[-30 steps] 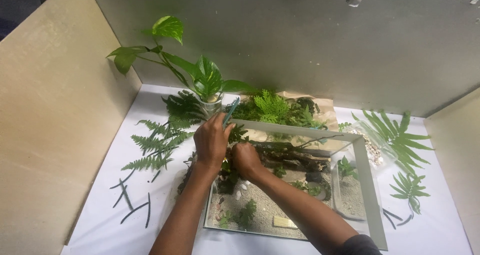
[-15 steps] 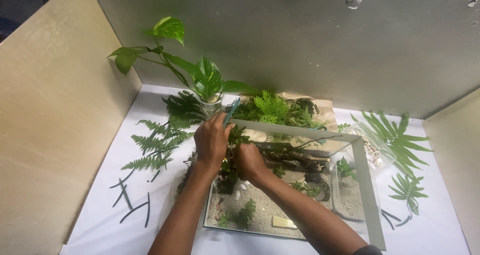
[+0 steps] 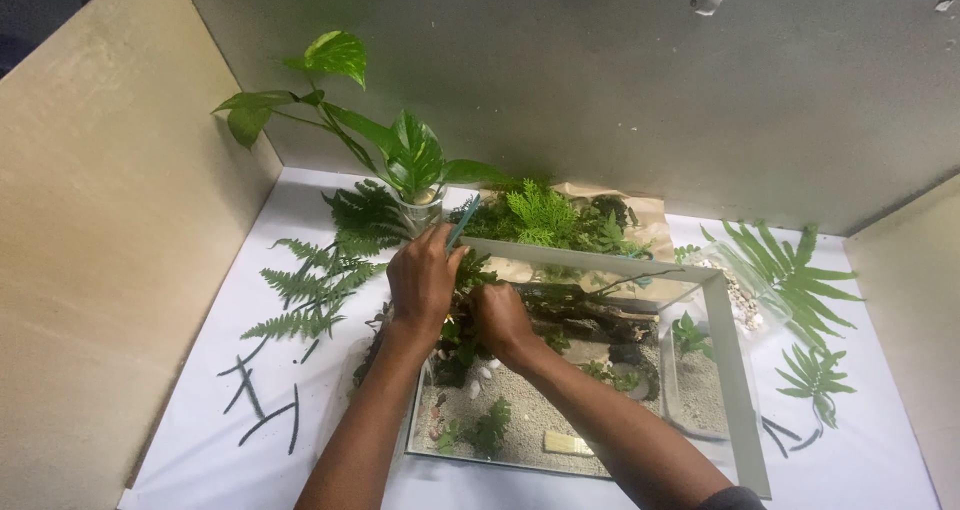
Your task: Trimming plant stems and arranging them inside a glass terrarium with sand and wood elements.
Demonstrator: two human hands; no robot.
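Hands meet inside the rectangular white-rimmed glass tank (image 3: 735, 370): left hand (image 3: 423, 282) grips slim teal tweezers (image 3: 462, 222), right hand (image 3: 500, 320) pinches a small green plant (image 3: 472, 270) (partly hidden).

Place: a small hobby or craft work booth set up for planting a glass tank.
Walls: plain beige side panels (image 3: 90, 230) and a grey back panel (image 3: 600, 80) box in the work area.
Surface: a desk (image 3: 300, 210) under a white cover.
Signs of the work: a rectangular glass tank (image 3: 735, 370) with sand (image 3: 520, 410), dark driftwood (image 3: 590, 310) and small plants; cut fern fronds (image 3: 310, 290) lie loose, and a leafy cutting (image 3: 400, 150) stands in a small jar.
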